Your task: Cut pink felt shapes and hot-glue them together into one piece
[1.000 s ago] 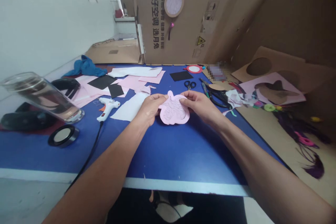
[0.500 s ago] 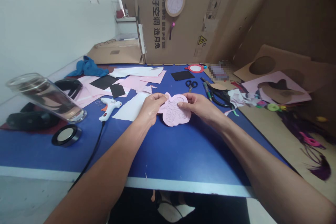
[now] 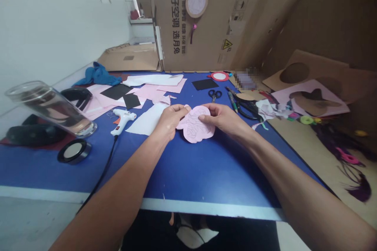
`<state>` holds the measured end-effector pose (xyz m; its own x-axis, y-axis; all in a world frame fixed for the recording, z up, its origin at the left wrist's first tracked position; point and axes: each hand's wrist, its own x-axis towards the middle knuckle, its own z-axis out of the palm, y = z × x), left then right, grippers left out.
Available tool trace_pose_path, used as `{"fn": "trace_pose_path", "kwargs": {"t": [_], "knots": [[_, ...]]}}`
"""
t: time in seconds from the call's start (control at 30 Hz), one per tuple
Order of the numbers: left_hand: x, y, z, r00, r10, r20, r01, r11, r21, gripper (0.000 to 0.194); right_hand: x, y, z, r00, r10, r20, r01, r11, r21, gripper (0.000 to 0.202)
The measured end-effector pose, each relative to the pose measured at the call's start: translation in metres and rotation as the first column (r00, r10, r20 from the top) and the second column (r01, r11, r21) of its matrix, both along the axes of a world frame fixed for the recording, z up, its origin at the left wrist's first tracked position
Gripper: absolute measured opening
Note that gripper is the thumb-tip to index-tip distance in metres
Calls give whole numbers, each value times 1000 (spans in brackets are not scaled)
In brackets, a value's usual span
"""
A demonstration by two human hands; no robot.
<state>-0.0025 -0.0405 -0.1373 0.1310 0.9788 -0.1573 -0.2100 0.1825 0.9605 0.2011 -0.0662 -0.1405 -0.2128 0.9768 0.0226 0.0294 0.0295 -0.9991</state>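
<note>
Between my hands is a pink paper cutout with a scalloped edge and dark drawn lines. My left hand pinches its upper left part between thumb and fingers. On the other side, my right hand grips the right edge, the thumb lying on the drawn face and the fingers behind. The cutout is held over the blue table. Black scissors lie just beyond my right hand, and a white paper sheet is beside my left hand.
At left stand a glass of liquid, a black round lid and a white glue gun with a cord. Pink and black sheets lie behind. Pliers, a green pen and scraps are at right. A round ornament hangs on the cardboard.
The pink cutout has tilted slightly in my hands, its lower edge shifting a little. Both hands keep their hold in nearly the same place.
</note>
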Motion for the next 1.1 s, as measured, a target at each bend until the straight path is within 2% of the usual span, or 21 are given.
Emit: {"fn": "trace_pose_path", "kwargs": {"t": [0.23, 0.37, 0.57, 1.1], "knots": [[0, -2, 3, 999, 13, -47, -12, 1000, 21, 22, -1, -2, 2, 999, -24, 24, 24, 1000, -6, 38], [0, -2, 2, 997, 13, -72, -10, 999, 48, 22, -2, -2, 3, 998, -47, 51, 45, 998, 38, 36], [0, -2, 2, 998, 6, -70, 0, 997, 76, 23, 0, 1, 1, 983, -165, 85, 165, 986, 10, 34], [-2, 1, -1, 998, -44, -42, 48, 993, 105, 40, 0, 0, 1, 977, -186, 105, 187, 982, 7, 39]]}}
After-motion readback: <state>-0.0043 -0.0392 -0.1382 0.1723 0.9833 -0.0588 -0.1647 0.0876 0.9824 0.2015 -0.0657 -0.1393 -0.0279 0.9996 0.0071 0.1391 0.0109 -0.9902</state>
